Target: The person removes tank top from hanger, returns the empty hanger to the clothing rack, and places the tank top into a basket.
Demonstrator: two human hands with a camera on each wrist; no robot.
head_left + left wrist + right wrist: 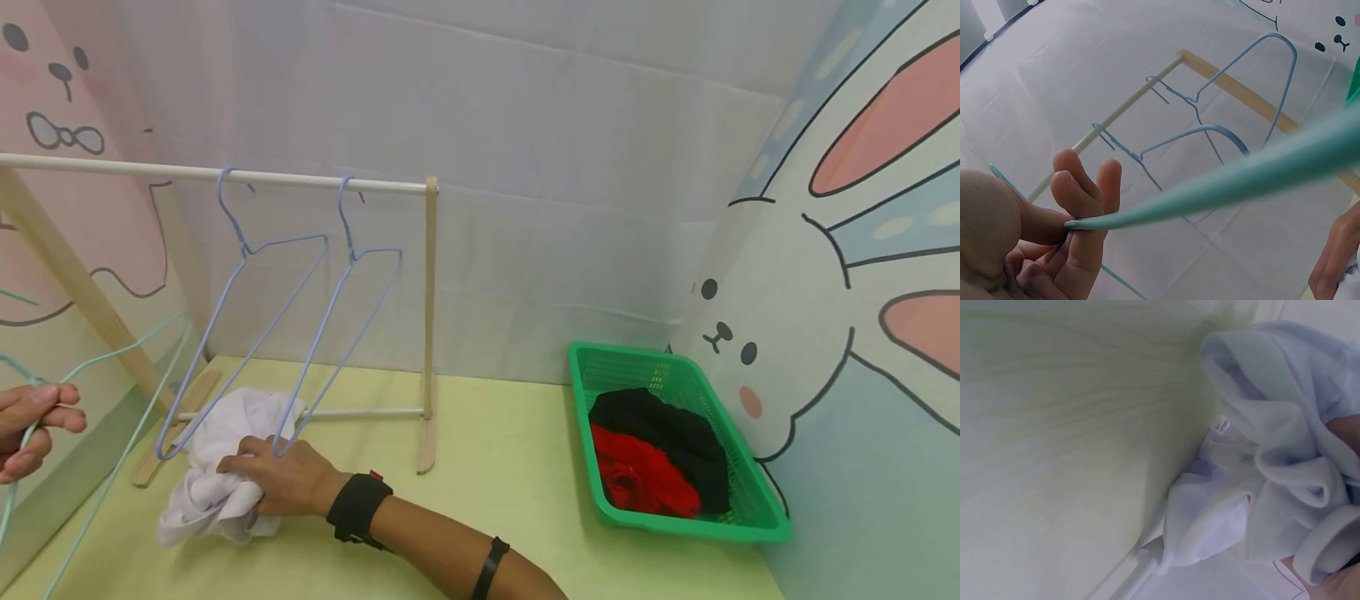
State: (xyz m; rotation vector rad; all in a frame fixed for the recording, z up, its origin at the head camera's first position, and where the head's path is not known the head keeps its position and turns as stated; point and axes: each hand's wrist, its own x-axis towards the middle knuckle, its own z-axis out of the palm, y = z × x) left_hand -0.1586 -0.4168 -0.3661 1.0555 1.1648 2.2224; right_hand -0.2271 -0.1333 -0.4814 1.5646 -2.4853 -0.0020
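Note:
At the left edge of the head view, my left hand (33,429) pinches a mint-green wire hanger (1222,187) between thumb and fingers. The hanger's long side slants down across the left of the table. My right hand (288,475) grips a bunched white garment (206,496) near the foot of a clothes rack (292,178). Folds of that cloth fill much of the right wrist view and hide most of the fingers there. Two blue hangers, a left one (244,252) and a right one (351,257), hang from the rail, their lower ends overlapping the garment and right hand.
A green plastic basket (697,527) stands at the right by the rabbit-printed wall, holding black cloth (663,433) and red cloth (637,475). The rack's wooden post (430,308) rises from the pale yellow table (510,467). A white sheet (525,167) hangs behind.

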